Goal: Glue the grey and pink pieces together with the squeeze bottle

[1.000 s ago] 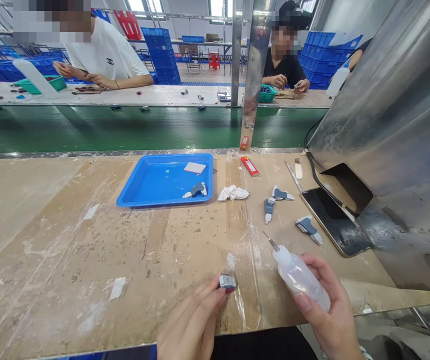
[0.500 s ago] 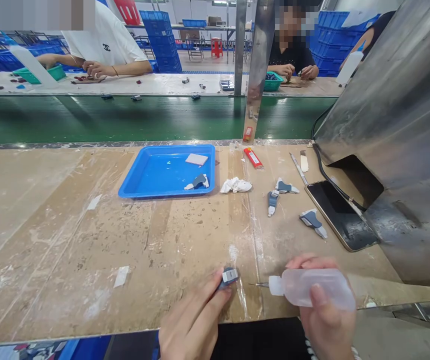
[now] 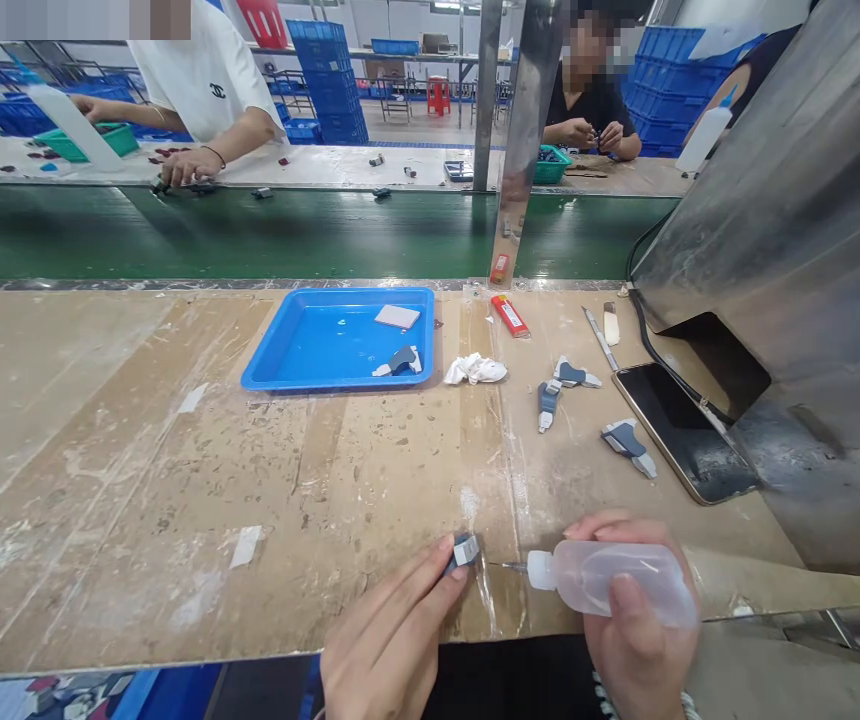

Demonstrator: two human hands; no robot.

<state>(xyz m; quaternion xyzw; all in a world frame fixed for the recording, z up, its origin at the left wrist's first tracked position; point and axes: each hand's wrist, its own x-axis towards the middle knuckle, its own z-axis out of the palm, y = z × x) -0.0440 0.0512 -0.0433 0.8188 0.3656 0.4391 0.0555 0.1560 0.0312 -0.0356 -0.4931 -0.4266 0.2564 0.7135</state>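
Near the table's front edge, my left hand (image 3: 396, 625) pinches a small grey and blue-grey plastic part (image 3: 463, 552) between thumb and fingers. My right hand (image 3: 636, 620) is closed around a translucent squeeze bottle (image 3: 614, 580) with a white cap and a thin needle tip. The bottle lies sideways in my grip, its needle pointing left toward the part, with a small gap between them. Several similar parts rest farther back: one blue-grey part (image 3: 628, 446) by the phone, a touching pair (image 3: 548, 404) left of it, and another in the blue tray (image 3: 265, 375).
A crumpled white tissue (image 3: 475, 369), a red lighter (image 3: 510, 316), a craft knife (image 3: 599, 338) and a phone (image 3: 681, 430) lie on the table. A metal housing (image 3: 805, 300) stands at right. Behind runs a green conveyor (image 3: 287, 235), with co-workers seated beyond it.
My right hand has brought the bottle's needle a little left, closer to the part. My left hand has hardly moved. The co-worker in white has reached a hand to the conveyor.
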